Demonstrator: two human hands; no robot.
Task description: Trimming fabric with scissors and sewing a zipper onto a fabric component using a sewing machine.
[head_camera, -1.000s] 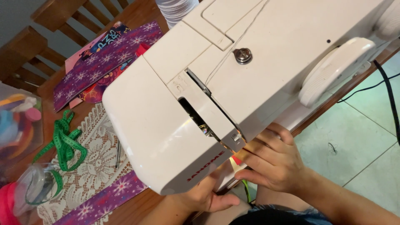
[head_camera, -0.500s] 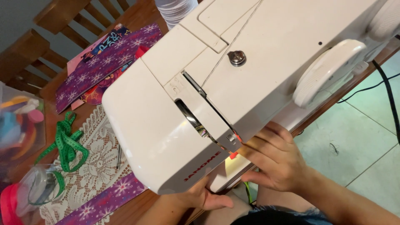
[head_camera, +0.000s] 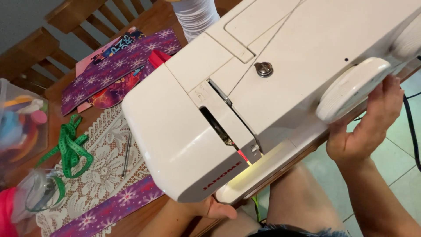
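**Right hand on the sewing machine's handwheel, left hand tucked below the machine head**

A white sewing machine [head_camera: 245, 109] fills the middle of the head view, standing on a wooden table [head_camera: 151, 19]. The right hand [head_camera: 366, 127] is raised at the machine's right end, palm against the round white handwheel [head_camera: 351, 87], with the fingers lying loosely together along the wheel's lower rim; the fingertips are partly hidden behind the wheel. The left hand [head_camera: 210, 208] sits under the front of the machine's head, mostly covered by the housing; only a thumb-like edge shows, so whether its fingers are apart or closed cannot be told.

Left of the machine, a cream lace runner [head_camera: 101, 171] lies on the table, with a crumpled green measuring tape [head_camera: 70, 149] on its far-left edge. A purple snowflake-print fabric strip [head_camera: 109, 210] lies at the runner's near edge, just beside the machine's head. More purple printed fabric [head_camera: 114, 74] lies behind the machine's left end. A white thread cone [head_camera: 195, 15] stands behind the machine.
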